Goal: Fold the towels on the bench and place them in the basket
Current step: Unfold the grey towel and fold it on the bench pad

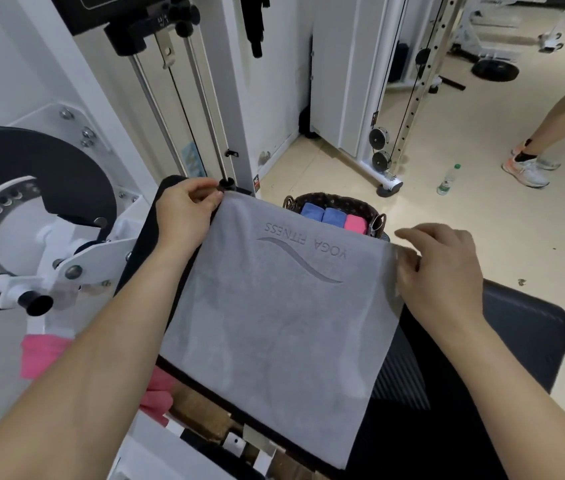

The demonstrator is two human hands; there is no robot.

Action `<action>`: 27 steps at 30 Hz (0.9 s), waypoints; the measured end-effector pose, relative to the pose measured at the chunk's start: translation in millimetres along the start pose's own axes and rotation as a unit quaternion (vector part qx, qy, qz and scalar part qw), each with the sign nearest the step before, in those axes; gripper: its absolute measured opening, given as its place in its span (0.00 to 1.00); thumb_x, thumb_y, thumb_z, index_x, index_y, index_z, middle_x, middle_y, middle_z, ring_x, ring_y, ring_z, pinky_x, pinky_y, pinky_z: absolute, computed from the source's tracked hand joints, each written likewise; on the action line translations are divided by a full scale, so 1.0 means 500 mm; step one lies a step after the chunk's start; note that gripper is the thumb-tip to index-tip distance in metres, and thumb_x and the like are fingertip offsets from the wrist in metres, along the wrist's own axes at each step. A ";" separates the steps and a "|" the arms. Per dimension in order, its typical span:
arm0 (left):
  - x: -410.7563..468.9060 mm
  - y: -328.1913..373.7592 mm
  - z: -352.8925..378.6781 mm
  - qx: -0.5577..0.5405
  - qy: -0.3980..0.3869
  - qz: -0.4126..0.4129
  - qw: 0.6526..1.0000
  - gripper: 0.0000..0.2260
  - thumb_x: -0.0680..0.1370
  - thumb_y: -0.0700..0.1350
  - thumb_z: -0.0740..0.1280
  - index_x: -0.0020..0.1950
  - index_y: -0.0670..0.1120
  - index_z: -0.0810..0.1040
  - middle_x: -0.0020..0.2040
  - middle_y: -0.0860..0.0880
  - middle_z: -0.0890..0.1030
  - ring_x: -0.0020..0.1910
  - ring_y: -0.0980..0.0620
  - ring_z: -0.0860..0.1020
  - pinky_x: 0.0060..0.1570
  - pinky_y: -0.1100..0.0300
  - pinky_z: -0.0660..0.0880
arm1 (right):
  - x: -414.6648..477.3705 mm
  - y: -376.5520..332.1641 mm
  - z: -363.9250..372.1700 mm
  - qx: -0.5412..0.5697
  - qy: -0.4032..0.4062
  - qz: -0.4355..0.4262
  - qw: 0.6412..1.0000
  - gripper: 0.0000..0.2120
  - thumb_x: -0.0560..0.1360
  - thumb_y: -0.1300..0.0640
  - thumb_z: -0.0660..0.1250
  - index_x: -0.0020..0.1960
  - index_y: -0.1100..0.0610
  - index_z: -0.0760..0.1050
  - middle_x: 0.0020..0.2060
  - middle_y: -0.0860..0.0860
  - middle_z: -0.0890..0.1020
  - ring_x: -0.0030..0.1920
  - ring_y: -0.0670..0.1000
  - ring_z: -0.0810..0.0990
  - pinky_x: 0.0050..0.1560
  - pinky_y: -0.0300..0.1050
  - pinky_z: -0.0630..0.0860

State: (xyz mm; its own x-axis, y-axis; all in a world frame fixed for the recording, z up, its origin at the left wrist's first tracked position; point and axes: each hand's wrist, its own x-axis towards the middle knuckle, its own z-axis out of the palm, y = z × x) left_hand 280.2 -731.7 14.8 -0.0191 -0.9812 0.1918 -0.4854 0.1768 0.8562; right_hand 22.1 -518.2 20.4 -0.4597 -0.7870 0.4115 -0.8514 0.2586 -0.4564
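Note:
A grey towel (274, 323) marked YOGA FITNESS lies spread flat over the black bench (516, 334). My left hand (184, 213) pinches its far left corner. At the far right corner my right hand (440, 265) pinches the towel's edge. Beyond the towel stands a dark woven basket (360, 204) holding two rolled blue towels (322, 214) and a rolled pink towel (355, 223). A pink towel (42, 355) hangs at the left, partly hidden under my left forearm.
A white cable machine with a black weight plate (31, 168) stands close on the left. A plastic bottle (447, 180) lies on the tiled floor to the right. Another person's legs and shoes (527, 168) are at the far right.

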 end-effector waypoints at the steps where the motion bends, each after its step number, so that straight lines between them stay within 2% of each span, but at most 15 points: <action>1: -0.019 -0.004 -0.018 0.004 0.001 0.008 1.000 0.08 0.75 0.43 0.72 0.50 0.55 0.83 0.44 0.59 0.83 0.45 0.63 0.80 0.52 0.64 0.77 | -0.009 -0.011 -0.004 0.001 0.008 -0.044 0.999 0.13 0.72 0.66 0.67 0.55 0.60 0.81 0.50 0.58 0.81 0.51 0.62 0.73 0.47 0.51 0.71; 4: -0.112 -0.046 -0.084 0.044 -0.015 -0.002 0.999 0.10 0.74 0.44 0.72 0.41 0.62 0.82 0.40 0.64 0.82 0.42 0.65 0.80 0.44 0.68 0.74 | -0.074 -0.049 -0.001 0.021 -0.029 -0.190 0.981 0.14 0.70 0.68 0.70 0.55 0.61 0.81 0.49 0.56 0.80 0.47 0.60 0.76 0.40 0.48 0.73; 6: -0.192 -0.098 -0.118 0.068 -0.030 -0.027 0.997 0.12 0.74 0.43 0.72 0.39 0.62 0.81 0.40 0.63 0.83 0.42 0.62 0.80 0.45 0.65 0.75 | -0.139 -0.076 0.014 0.013 -0.096 -0.269 0.958 0.14 0.68 0.66 0.72 0.53 0.59 0.81 0.50 0.55 0.80 0.46 0.59 0.78 0.37 0.51 0.77; 8: -0.266 -0.150 -0.138 0.106 -0.029 -0.052 0.993 0.11 0.75 0.43 0.71 0.44 0.61 0.80 0.43 0.59 0.82 0.42 0.60 0.79 0.46 0.60 0.76 | -0.204 -0.097 0.036 -0.016 -0.160 -0.336 0.928 0.18 0.63 0.63 0.75 0.52 0.56 0.80 0.51 0.55 0.81 0.46 0.57 0.80 0.38 0.49 0.78; 10: -0.318 -0.196 -0.146 0.151 -0.022 -0.075 0.985 0.10 0.75 0.44 0.71 0.54 0.55 0.80 0.50 0.53 0.80 0.43 0.58 0.77 0.46 0.59 0.75 | -0.254 -0.107 0.062 -0.042 -0.227 -0.372 0.899 0.20 0.61 0.61 0.76 0.52 0.54 0.80 0.52 0.54 0.80 0.47 0.56 0.80 0.41 0.47 0.78; 12: -0.350 -0.233 -0.148 0.166 -0.022 -0.108 0.980 0.14 0.76 0.47 0.71 0.61 0.52 0.78 0.54 0.51 0.78 0.47 0.55 0.76 0.47 0.57 0.74 | -0.290 -0.109 0.086 -0.056 -0.263 -0.380 0.885 0.19 0.62 0.59 0.76 0.52 0.54 0.78 0.52 0.53 0.79 0.47 0.55 0.78 0.43 0.48 0.77; 15: -0.367 -0.258 -0.145 0.140 -0.018 -0.149 0.979 0.15 0.76 0.47 0.71 0.62 0.48 0.78 0.54 0.48 0.79 0.50 0.50 0.78 0.51 0.49 0.77 | -0.324 -0.108 0.108 -0.074 -0.273 -0.373 0.884 0.15 0.64 0.56 0.74 0.50 0.54 0.78 0.48 0.52 0.78 0.44 0.55 0.77 0.42 0.47 0.76; 21: -0.365 -0.275 -0.138 0.081 0.010 -0.203 0.976 0.06 0.76 0.50 0.70 0.47 0.48 0.80 0.43 0.50 0.81 0.43 0.49 0.80 0.42 0.51 0.79 | -0.350 -0.101 0.118 -0.081 -0.256 -0.361 0.893 0.14 0.64 0.56 0.74 0.49 0.56 0.79 0.39 0.52 0.75 0.40 0.54 0.76 0.37 0.46 0.75; 24: -0.359 -0.281 -0.142 -0.028 0.018 -0.255 0.966 0.06 0.75 0.48 0.72 0.45 0.47 0.80 0.41 0.47 0.84 0.41 0.49 0.83 0.44 0.50 0.81 | -0.363 -0.096 0.116 -0.085 -0.262 -0.356 0.893 0.13 0.66 0.57 0.71 0.51 0.55 0.78 0.40 0.52 0.75 0.40 0.54 0.76 0.37 0.46 0.76; 27: -0.354 -0.281 -0.146 -0.118 0.031 -0.285 0.951 0.05 0.74 0.45 0.73 0.46 0.47 0.79 0.41 0.44 0.85 0.37 0.52 0.83 0.38 0.55 0.80 | -0.375 -0.086 0.112 -0.099 -0.256 -0.363 0.890 0.06 0.67 0.60 0.69 0.43 0.55 0.76 0.39 0.52 0.76 0.38 0.53 0.76 0.37 0.45 0.75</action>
State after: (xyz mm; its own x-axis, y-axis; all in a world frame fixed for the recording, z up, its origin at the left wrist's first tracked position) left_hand 415.6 -577.3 -104.5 0.2428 -0.9178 -0.3140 -0.1927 -0.3629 0.9117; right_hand 159.3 -413.3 -81.3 0.3627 -0.9261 0.1038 -0.9283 -0.3689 -0.0471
